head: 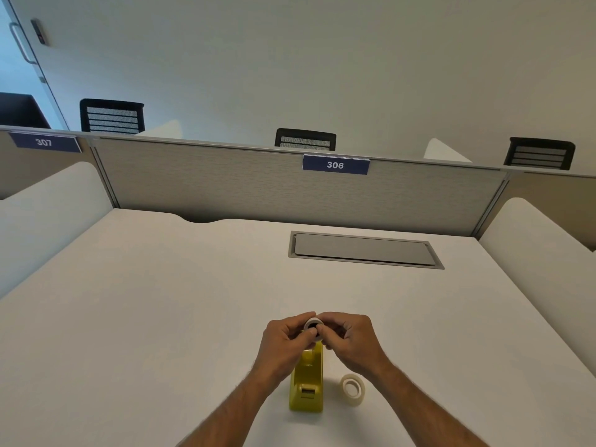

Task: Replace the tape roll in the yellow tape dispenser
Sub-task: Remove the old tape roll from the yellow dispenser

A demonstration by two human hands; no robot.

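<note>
The yellow tape dispenser (306, 387) stands on the white desk (161, 317) near the front edge, its cutter end towards me. Just above its far end, my left hand (283, 343) and my right hand (350, 338) meet around a small tape roll with a dark core (312, 324). Fingers of both hands pinch it, and most of the roll is hidden by them. A second, whitish tape roll (353, 389) lies flat on the desk just right of the dispenser, touching nothing.
A grey cable hatch (364, 250) is set into the desk at the back right. A grey partition (258, 182) labelled 306 closes the far side, with white side dividers left and right. Black chairs stand beyond the partition.
</note>
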